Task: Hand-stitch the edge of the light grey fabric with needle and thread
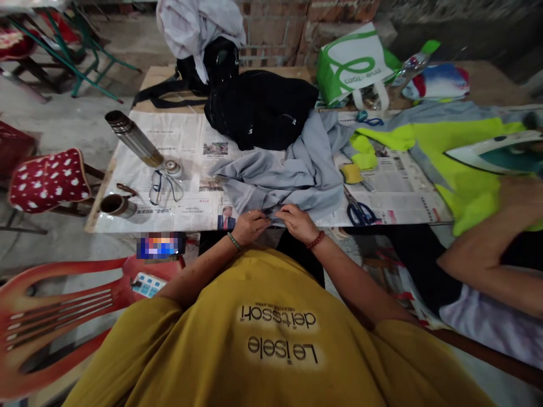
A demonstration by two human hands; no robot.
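Note:
A grey cloth garment (292, 175) lies crumpled on the newspaper-covered table in front of me. Its near edge is pinched between the fingertips of my left hand (251, 227), which wears a green bead bracelet. My right hand (299, 224), with a red bead bracelet, also pinches that edge, a short gap to the right. Whether anything small is between the fingers cannot be made out. Beyond the grey cloth sits a black bundle of fabric (263, 107). Blue-handled scissors (360, 213) lie to the right of my right hand.
A steel thermos (133, 138), eyeglasses (163, 187) and a brown mug (117, 206) stand at the left. On the right, a co-worker's arm (492, 232) is by an iron (496, 151) over a yellow-grey garment (445, 135). A green-white bag (354, 65) stands behind.

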